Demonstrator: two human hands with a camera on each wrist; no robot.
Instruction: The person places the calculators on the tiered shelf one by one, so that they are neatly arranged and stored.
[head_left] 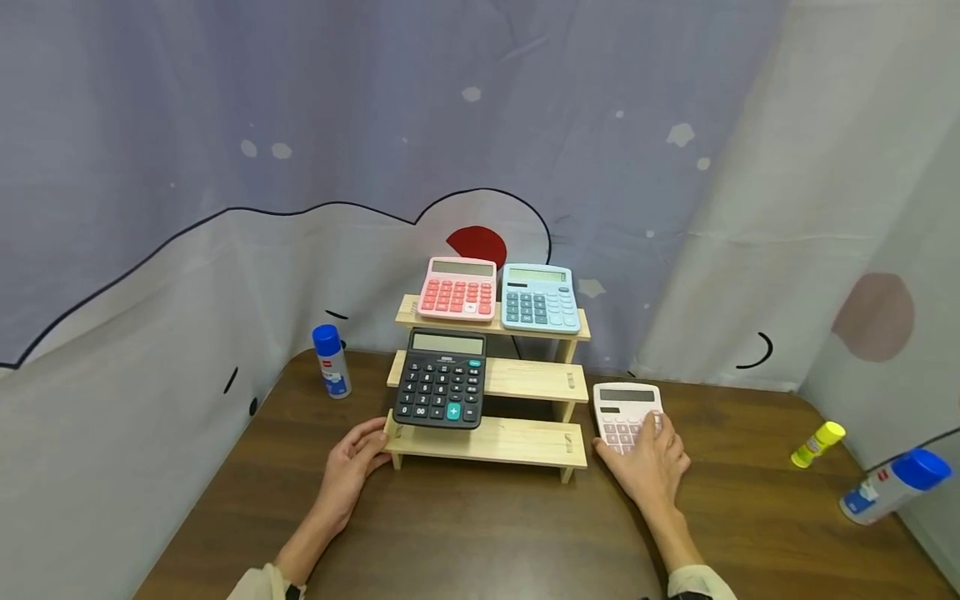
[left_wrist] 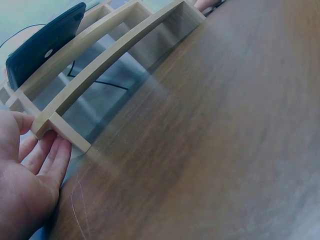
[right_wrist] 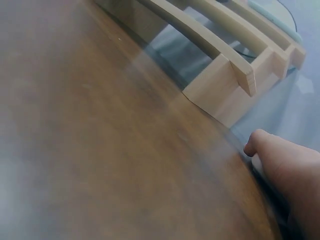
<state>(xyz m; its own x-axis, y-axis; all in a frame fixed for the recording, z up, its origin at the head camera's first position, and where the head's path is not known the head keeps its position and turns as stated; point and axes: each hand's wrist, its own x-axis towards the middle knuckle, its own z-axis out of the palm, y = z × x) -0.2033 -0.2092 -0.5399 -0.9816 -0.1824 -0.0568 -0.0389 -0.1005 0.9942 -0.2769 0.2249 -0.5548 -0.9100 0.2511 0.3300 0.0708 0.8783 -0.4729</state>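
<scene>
A three-tier wooden stand (head_left: 487, 439) is on the table. Its top tier bears a pink calculator (head_left: 458, 289) and a light blue calculator (head_left: 540, 298). A black calculator (head_left: 441, 380) leans on the middle tier at the left. My left hand (head_left: 351, 467) pinches the left end of the bottom tier, thumb above and fingers beneath, as the left wrist view shows. To the right of the stand, my right hand (head_left: 651, 462) grips a pale pink calculator (head_left: 627, 395) lying on the table, covering its lower part. In the right wrist view the thumb (right_wrist: 258, 141) hides most of that calculator.
A blue-capped bottle (head_left: 332, 362) stands at the back left of the table (head_left: 480, 533). Another blue-capped bottle (head_left: 892, 486) and a yellow glue stick (head_left: 817, 444) are at the right. A printed curtain (head_left: 360, 133) hangs behind.
</scene>
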